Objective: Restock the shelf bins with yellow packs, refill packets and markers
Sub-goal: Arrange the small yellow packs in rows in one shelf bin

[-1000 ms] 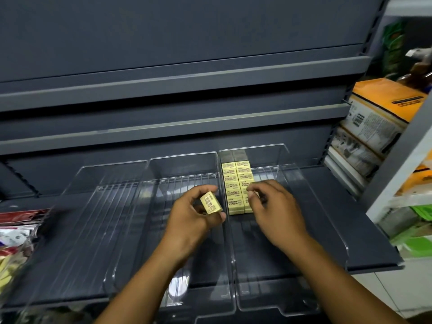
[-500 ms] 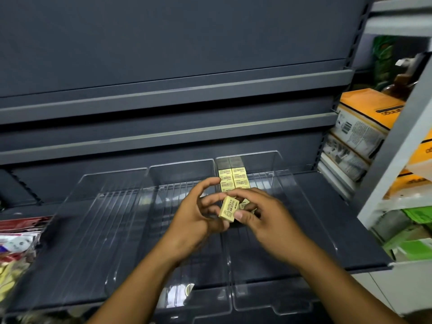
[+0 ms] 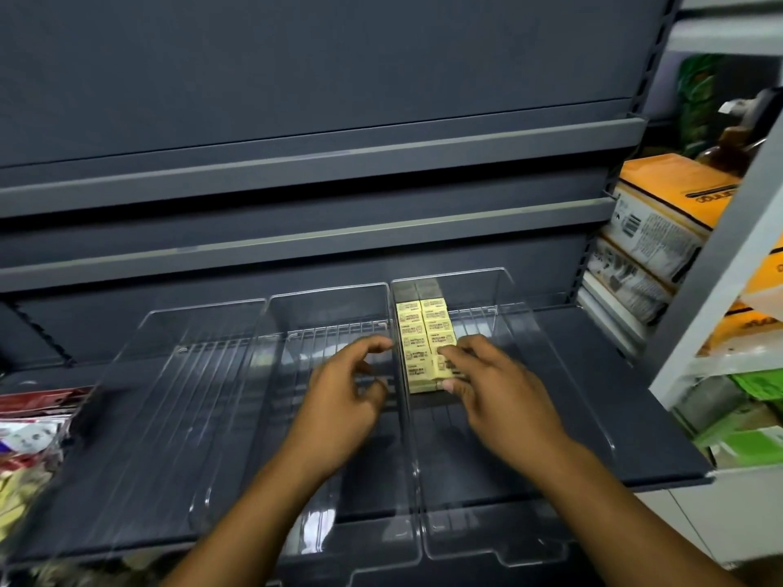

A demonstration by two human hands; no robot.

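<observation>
Stocking yellow packs (image 3: 417, 345) in the right bin (image 3: 462, 493), two rows against its left wall.
Your right hand (image 3: 504, 396) pinches the front pack (image 3: 444, 372) at the right row's end, and your left hand (image 3: 339, 404) hovers empty with loose fingers. Next, probably seat it flush and release.

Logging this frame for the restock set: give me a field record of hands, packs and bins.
left hand: holds nothing, fingers loosely curled, over the middle bin
right hand: pinches front pack of the right column
yellow packs: two columns along left wall of right bin
left bin: no packs seen
</observation>
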